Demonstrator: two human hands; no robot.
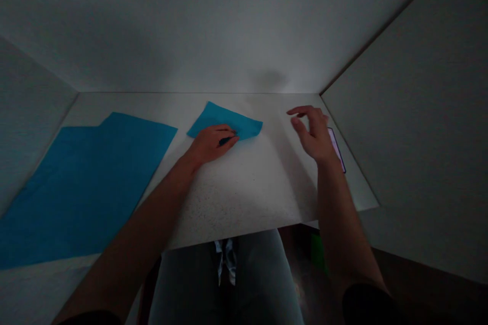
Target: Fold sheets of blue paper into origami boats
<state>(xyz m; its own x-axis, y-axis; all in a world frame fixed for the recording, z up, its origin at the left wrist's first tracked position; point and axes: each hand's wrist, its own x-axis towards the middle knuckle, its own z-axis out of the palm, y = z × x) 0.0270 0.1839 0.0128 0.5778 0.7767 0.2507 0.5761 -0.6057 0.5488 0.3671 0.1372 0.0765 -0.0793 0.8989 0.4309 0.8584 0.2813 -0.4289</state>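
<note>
A small folded blue sheet lies on the white speckled table near the middle. My left hand rests on its near edge, fingers curled and pressed down on it. My right hand hovers above the table to the right, fingers loosely spread and holding nothing. A phone lies flat just behind and right of that hand, partly hidden by it.
A large blue sheet covers the left part of the table. White partition walls close the table in at the back, left and right. The table's near edge runs above my lap.
</note>
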